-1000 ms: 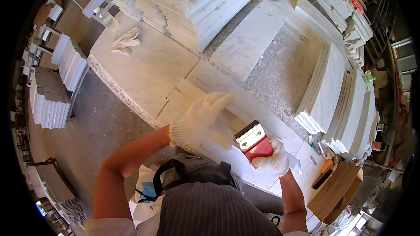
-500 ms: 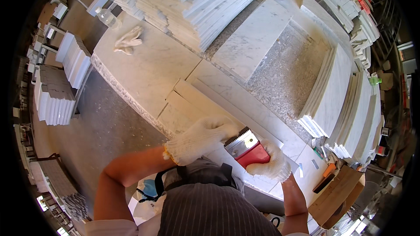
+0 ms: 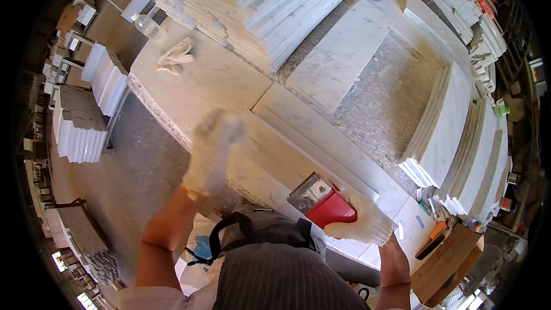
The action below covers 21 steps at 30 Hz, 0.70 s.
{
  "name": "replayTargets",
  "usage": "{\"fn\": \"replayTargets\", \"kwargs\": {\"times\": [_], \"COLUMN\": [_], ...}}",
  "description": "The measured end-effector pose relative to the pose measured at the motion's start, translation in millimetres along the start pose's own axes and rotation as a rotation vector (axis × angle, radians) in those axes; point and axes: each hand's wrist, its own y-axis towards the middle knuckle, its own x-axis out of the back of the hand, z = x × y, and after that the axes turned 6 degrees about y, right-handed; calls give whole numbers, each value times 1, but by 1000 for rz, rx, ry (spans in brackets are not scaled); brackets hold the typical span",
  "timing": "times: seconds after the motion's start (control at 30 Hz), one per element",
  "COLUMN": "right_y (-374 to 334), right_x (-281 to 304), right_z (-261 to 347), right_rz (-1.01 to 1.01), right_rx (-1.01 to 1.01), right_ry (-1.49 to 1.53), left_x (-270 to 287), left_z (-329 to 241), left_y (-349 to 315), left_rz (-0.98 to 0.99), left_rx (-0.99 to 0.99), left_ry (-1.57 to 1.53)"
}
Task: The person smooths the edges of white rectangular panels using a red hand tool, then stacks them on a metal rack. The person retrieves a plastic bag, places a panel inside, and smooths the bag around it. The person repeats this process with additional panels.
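Note:
My right hand (image 3: 363, 218), in a white knit glove, is closed around the red body of a notched spreader (image 3: 330, 205). The spreader's flat metal blade points up and left over a pale marble strip (image 3: 281, 152) on the table. My left hand (image 3: 217, 143), gloved too, is off to the left above the table's near edge. It is smeared by motion, so its fingers cannot be made out. A loose white glove (image 3: 175, 56) lies on the marble tabletop (image 3: 218, 77) farther off.
A tall stack of marble slabs (image 3: 247, 8) stands at the back. More slabs (image 3: 439, 129) lean together at the right. A clear bottle (image 3: 147, 26) is near the far left corner. A cardboard box (image 3: 450, 264) sits at the lower right, beside an orange-handled tool (image 3: 438, 229).
My left hand has left the spreader's toothed blade edge and swung left. The spreader stays in my right hand, tilted a little differently. The whole view has shifted slightly.

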Motion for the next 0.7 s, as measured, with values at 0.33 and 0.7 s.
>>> {"fn": "replayTargets", "kwargs": {"times": [0.33, 0.7], "right_y": [18, 25], "right_x": [-27, -28], "right_z": [44, 49], "right_rz": [-182, -207], "right_rx": [-66, -77], "right_ry": [-50, -118], "left_x": [78, 53], "left_z": [56, 167], "left_y": [105, 132], "left_rz": [-33, 385], "left_rx": [84, 192], "left_ry": [43, 203]}}
